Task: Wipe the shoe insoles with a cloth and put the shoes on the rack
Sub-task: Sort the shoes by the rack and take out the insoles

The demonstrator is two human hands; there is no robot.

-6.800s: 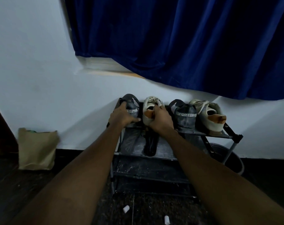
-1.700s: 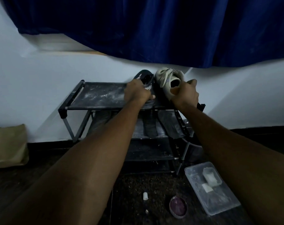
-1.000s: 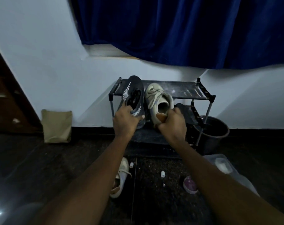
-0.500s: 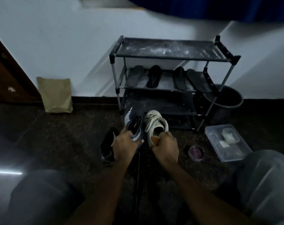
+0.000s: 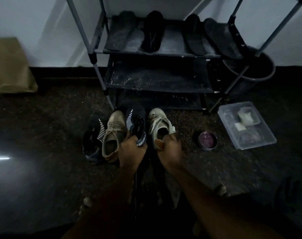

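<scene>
Here, four shoes, four insoles; left fingers grip one shoe, right fingers another.

dim room, white wall, dark floor

I could read one word: "SPORT", in pale capitals on the grey band round the heel collar of the dark striped shoe. The left hand gripped that shoe by the heel, on the floor near the rack's front edge. The letters ran slanting up the band, and the fingers hid whatever lay beyond them. A small pale mark inside that shoe's lining was too small for me to read. The tan heel tab of the pale shoe, pinched by the right hand, was too dim to tell any print.
</scene>
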